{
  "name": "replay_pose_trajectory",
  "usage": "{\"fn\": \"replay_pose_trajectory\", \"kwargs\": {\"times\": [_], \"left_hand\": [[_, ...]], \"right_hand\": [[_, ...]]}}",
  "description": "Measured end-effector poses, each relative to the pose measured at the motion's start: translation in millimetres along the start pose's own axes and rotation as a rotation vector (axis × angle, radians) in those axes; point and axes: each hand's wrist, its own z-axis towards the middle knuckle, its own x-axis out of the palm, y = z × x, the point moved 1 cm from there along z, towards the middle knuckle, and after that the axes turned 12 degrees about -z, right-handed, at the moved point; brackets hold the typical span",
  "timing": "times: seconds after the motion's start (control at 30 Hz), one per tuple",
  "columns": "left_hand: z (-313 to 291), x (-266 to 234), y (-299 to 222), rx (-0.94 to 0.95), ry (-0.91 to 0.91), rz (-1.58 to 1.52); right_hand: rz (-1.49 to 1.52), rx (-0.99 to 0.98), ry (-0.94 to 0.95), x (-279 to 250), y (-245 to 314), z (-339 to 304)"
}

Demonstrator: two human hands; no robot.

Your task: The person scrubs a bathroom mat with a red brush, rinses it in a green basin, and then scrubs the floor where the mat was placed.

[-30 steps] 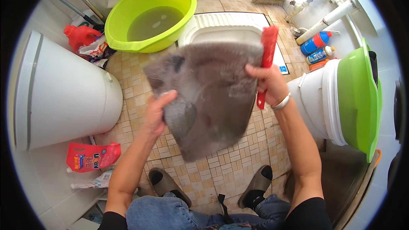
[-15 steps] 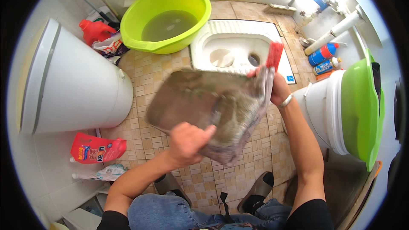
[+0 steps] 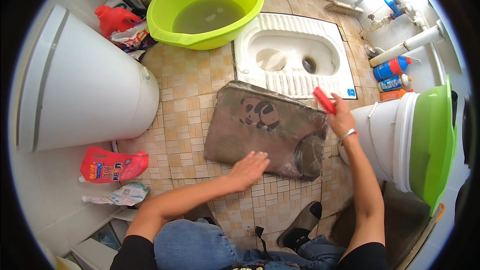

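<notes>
A wet brown mat (image 3: pixel 250 142) with a dark panda print lies on the tiled floor in front of me, its far edge against the squat toilet (image 3: pixel 298 78). It looks like a floor mat with raised, curling edges. My left hand (image 3: pixel 247 171) rests at its near edge, fingers stretched out, holding nothing. Over by the mat's far right corner, my right hand (image 3: pixel 342 118) grips a red scrub brush (image 3: pixel 324 100). The brush is held up above the floor, just beyond that corner.
A lime-green basin (image 3: pixel 165 7) of murky water stands far left. On the left is a big white bin (image 3: pixel 95 85), with a red pouch (image 3: pixel 115 165) near it. A white bucket (image 3: pixel 380 137), green tub (image 3: pixel 431 140) and bottles (image 3: pixel 391 69) line the right.
The mat, lifted and tilted between both hands before, now lies flat with its panda side up. My left hand has opened off it; my right hand keeps only the brush.
</notes>
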Motion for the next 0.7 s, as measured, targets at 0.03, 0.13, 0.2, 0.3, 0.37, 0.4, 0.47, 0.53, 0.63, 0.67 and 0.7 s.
{"fn": "replay_pose_trajectory", "kwargs": {"times": [0.03, 0.13, 0.2, 0.3, 0.37, 0.4, 0.47, 0.53, 0.63, 0.67, 0.7], "left_hand": [[-12, -5, 8, -0.022, -0.052, 0.09], [-30, -9, 19, -0.031, -0.146, 0.087], [-27, -7, 16, -0.027, -0.182, 0.045], [-34, 3, 16, -0.057, -0.177, 0.001], [-36, 4, 22, -0.128, -0.151, -0.066], [-37, -2, 29, -0.149, -0.19, -0.007], [-52, -25, 38, -0.228, -0.258, 0.109], [-57, -25, 48, -0.25, -0.257, 0.037], [-42, -16, 48, -0.196, -0.243, 0.044], [-53, -11, 52, -0.232, -0.225, 0.063], [-41, -10, 45, -0.201, -0.216, 0.07]], "right_hand": [[-0.036, 0.014, 0.055, -10, 32, -15], [-0.097, 0.007, 0.305, 6, 79, -46], [-0.217, -0.12, 0.291, 50, 93, -73], [0.002, -0.333, 0.096, 90, 178, -109], [0.108, -0.467, 0.043, 108, 198, -107], [0.093, -0.544, 0.019, 111, 193, -94], [0.0, -0.447, -0.06, 83, 140, -70], [-0.12, -0.24, -0.117, 65, 63, -59], [-0.26, 0.248, -0.224, 85, -10, -63], [-0.119, 0.312, -0.06, 85, 62, -60], [-0.26, 0.1, -0.232, 110, 88, -58]]}}
